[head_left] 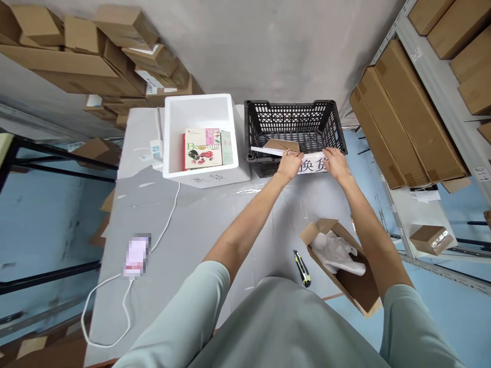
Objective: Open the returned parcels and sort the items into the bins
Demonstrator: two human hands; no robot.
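Note:
A black plastic crate stands at the back of the table. Across its front edge lies a white paper sign with large handwritten characters, partly covered by my fingers. My left hand is closed on the sign's left part, and my right hand pinches it near the right end. A white strip runs along the rim left of my left hand. Inside the crate, behind my hands, a piece of brown cardboard shows.
Left of the crate is a white foam box holding a colourful printed box. Nearer me lie a utility knife and an open carton with white wrapping. A phone and cable are at left; shelving stands right.

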